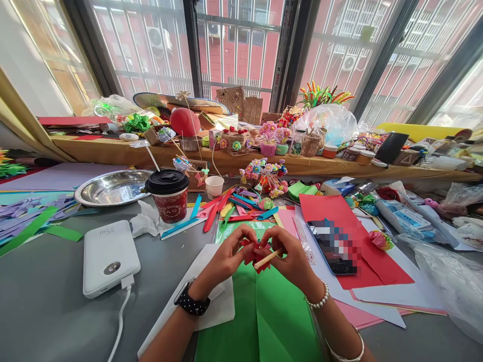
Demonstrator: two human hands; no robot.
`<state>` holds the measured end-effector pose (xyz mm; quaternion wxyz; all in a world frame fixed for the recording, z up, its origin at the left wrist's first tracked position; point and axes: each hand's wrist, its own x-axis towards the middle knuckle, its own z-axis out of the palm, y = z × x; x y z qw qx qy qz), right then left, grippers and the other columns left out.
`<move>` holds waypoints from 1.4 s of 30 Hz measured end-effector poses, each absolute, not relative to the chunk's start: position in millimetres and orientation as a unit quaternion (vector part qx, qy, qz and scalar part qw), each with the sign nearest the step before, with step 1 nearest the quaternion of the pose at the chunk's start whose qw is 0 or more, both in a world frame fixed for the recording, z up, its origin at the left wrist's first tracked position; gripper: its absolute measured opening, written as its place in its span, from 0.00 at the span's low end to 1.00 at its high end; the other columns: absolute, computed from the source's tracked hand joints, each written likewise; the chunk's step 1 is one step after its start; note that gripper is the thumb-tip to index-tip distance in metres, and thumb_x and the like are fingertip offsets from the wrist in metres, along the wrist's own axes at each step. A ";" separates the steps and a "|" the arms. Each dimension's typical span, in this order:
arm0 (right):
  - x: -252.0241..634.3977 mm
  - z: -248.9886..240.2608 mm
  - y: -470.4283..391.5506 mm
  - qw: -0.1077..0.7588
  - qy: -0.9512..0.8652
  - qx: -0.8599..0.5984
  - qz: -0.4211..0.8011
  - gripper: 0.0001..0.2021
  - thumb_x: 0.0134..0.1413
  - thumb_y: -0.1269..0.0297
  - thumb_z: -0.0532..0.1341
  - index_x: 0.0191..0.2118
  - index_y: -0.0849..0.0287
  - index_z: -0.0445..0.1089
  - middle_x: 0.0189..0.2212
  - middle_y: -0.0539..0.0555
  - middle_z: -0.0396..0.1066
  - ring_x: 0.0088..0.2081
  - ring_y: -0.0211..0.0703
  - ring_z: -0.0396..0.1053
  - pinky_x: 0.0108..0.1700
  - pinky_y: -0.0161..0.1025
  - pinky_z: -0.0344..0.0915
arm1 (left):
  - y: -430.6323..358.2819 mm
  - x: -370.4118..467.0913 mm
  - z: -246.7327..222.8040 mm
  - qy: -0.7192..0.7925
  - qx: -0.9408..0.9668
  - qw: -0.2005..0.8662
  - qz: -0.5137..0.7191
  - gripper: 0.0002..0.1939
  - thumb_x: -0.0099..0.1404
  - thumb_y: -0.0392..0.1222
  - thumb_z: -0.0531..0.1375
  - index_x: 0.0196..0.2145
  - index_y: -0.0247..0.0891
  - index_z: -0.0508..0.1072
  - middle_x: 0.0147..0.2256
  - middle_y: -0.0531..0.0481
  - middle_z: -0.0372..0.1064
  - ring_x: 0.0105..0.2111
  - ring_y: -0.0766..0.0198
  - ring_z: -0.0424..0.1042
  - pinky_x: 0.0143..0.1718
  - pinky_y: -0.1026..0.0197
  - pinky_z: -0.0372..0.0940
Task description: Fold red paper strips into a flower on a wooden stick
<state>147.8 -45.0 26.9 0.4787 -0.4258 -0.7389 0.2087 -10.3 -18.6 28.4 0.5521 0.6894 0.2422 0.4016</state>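
Between my two hands is a red folded-paper flower (249, 255), held above a green paper sheet (241, 311). My left hand (234, 246) pinches its left side with thumb and forefinger. Gripping the right side, my right hand (289, 251) also has a thin pale wooden stick (268, 258) lying across its fingers, one end pointing toward me. The fingertips partly hide the flower, so its inner folds cannot be made out. White paper (215, 306) lies under my left forearm.
A white power bank (111, 259) with a cable and a lidded coffee cup (168, 196) stand left, near a metal plate (113, 187). Coloured paper strips (226, 203) lie ahead. Rightward, a phone (330, 249) rests on red paper (385, 266). Crafts crowd the ledge (158, 151).
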 end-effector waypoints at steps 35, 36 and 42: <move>145.9 24.8 -43.3 0.506 -0.717 -0.433 0.205 0.06 0.46 0.64 0.59 0.29 0.57 0.62 0.22 0.47 0.60 0.19 0.31 0.51 0.19 0.30 0.52 | -18.6 -9.3 28.1 0.251 0.665 0.573 0.408 0.06 0.60 0.41 0.52 0.33 0.37 0.60 0.33 0.51 0.55 0.34 0.65 0.60 0.32 0.63 0.60; 146.0 24.7 -43.0 0.509 -0.717 -0.432 0.203 0.06 0.46 0.64 0.60 0.29 0.57 0.62 0.22 0.47 0.60 0.19 0.31 0.52 0.19 0.30 0.53 | -18.8 -9.2 28.3 0.250 0.665 0.573 0.408 0.06 0.60 0.41 0.52 0.33 0.37 0.60 0.33 0.51 0.55 0.34 0.65 0.61 0.33 0.63 0.60; 145.2 24.1 -43.3 0.512 -0.715 -0.437 0.188 0.05 0.46 0.63 0.59 0.30 0.57 0.64 0.24 0.49 0.63 0.18 0.31 0.52 0.19 0.31 0.54 | -18.2 -9.8 27.2 0.246 0.664 0.575 0.409 0.06 0.60 0.42 0.52 0.33 0.37 0.60 0.34 0.50 0.56 0.36 0.63 0.62 0.35 0.61 0.61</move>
